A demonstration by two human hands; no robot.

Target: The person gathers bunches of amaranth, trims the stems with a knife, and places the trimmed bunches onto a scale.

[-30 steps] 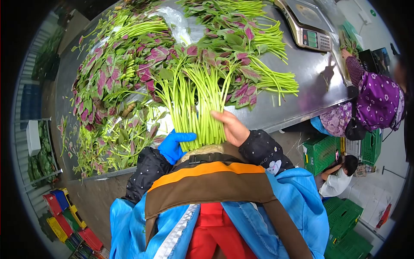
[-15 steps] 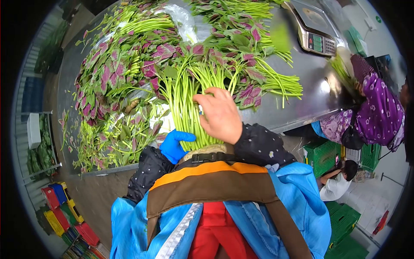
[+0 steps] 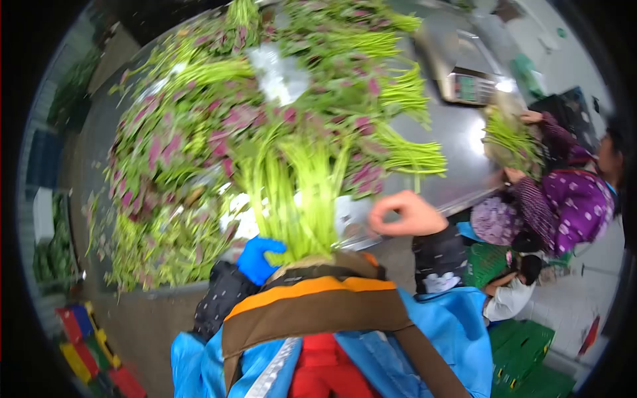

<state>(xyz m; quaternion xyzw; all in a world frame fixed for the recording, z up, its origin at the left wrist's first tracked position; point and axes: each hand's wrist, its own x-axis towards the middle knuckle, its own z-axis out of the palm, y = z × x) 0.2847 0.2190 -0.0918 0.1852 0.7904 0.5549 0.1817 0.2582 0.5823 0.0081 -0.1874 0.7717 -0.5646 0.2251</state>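
Note:
My left hand (image 3: 260, 260), in a blue glove, is closed at the lower left of a bundle of green stems (image 3: 298, 192) with purple-green leaves, whose cut ends rest against my waist. My right hand (image 3: 406, 213) is bare and hangs to the right of the bundle, apart from it. Its thumb and index finger curl together into a ring; whether anything tiny is between the tips is blurred. More leafy bunches (image 3: 415, 156) lie just beyond, on the metal table (image 3: 458, 159).
A clear plastic bag (image 3: 279, 74) lies among heaped greens (image 3: 159, 146). A scale (image 3: 468, 87) stands at the back right. On the right, a co-worker in purple (image 3: 577, 205) handles a bunch; another person in white (image 3: 509, 300) is near green crates (image 3: 521, 351).
My right hand has left the stems and moved right and down. The view has shifted. The co-worker's bunch and hands show more fully now.

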